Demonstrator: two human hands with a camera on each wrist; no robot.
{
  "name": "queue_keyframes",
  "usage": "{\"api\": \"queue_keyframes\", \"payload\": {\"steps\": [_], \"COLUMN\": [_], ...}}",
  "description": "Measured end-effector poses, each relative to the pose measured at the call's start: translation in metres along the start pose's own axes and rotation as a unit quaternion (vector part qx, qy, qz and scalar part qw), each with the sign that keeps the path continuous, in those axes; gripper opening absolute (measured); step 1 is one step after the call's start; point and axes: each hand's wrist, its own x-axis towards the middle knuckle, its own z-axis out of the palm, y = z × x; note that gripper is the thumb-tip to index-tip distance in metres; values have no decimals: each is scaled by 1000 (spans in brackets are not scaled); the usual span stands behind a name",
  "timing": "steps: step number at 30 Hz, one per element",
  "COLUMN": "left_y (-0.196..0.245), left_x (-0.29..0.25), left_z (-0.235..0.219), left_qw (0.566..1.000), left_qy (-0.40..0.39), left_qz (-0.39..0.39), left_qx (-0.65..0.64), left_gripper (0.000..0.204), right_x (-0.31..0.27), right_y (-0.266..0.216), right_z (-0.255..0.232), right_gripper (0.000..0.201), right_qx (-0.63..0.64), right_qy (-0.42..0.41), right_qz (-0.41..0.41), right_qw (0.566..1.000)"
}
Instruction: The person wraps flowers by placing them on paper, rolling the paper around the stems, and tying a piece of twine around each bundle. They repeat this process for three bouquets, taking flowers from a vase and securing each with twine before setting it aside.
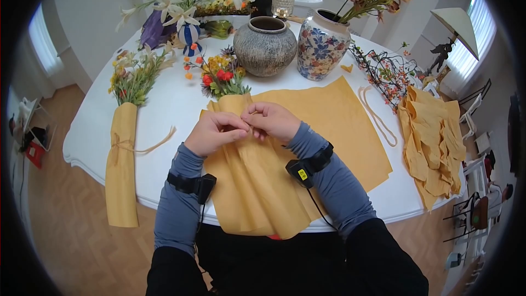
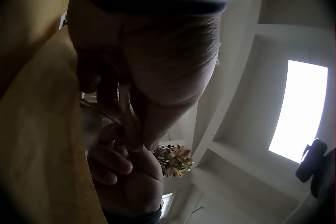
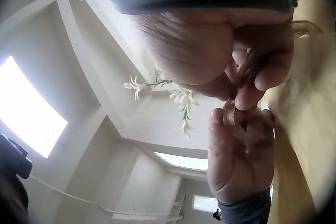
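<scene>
A bouquet [image 1: 223, 77] stands out of yellow-brown wrapping paper [image 1: 257, 181], gathered at its neck. My left hand [image 1: 216, 132] and right hand [image 1: 274, 121] meet over that neck, fingertips nearly touching. In the right wrist view, a tan cord [image 3: 229, 112] runs between the fingers of my right hand [image 3: 194, 50] and left hand [image 3: 236, 155], and both pinch it. Seen from the left wrist, the left hand [image 2: 163, 61] is above the right hand [image 2: 131, 182], with the paper [image 2: 42, 145] beside them. The fingers hide most of the cord.
A wrapped, tied bouquet [image 1: 121, 170] lies left. Flat paper [image 1: 339, 131], a loose cord [image 1: 378, 115], berry twigs [image 1: 383, 71] and crumpled paper [image 1: 430, 142] lie right. Behind stand a grey pot [image 1: 264, 49], a floral vase [image 1: 323, 46] and a striped vase [image 1: 189, 38].
</scene>
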Motion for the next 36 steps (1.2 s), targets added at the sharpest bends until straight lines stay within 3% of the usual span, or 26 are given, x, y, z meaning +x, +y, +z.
{"api": "queue_keyframes", "payload": {"steps": [2,6,8,11,15,17,21,26,32,36], "left_y": [2,-6,-14,-20,-10,-5,-9,0,-3,-4], "left_x": [0,2,8,12,8,7,7,5,5,4], "left_z": [1,-2,-6,-7,0,3,1,4,4,3], "left_qw": [997,998,995,992,992,993,993,993,997,997], "left_qy": [-20,6,93,120,93,49,31,57,27,27], "left_qz": [59,58,23,-11,-81,-108,-114,-70,-71,-75], "left_qx": [45,31,-2,-31,-1,22,-2,81,-17,0], "left_gripper": [9,9,12,14,13,13,19,34,37,29], "right_x": [0,-3,-4,-6,-7,0,6,3,2,1], "right_y": [2,-2,-4,-8,-7,4,12,8,8,6], "right_z": [-3,-4,-4,-4,-8,-11,-11,2,5,0], "right_gripper": [15,15,15,14,11,9,8,7,7,6], "right_qx": [6,1,-10,-56,-96,-105,-166,-98,-62,-84], "right_qy": [-28,-33,-36,-16,5,26,60,58,20,26], "right_qz": [-28,-31,-38,-33,-38,-99,-124,-161,-164,-170], "right_qw": [999,999,999,998,995,989,977,980,984,982]}}
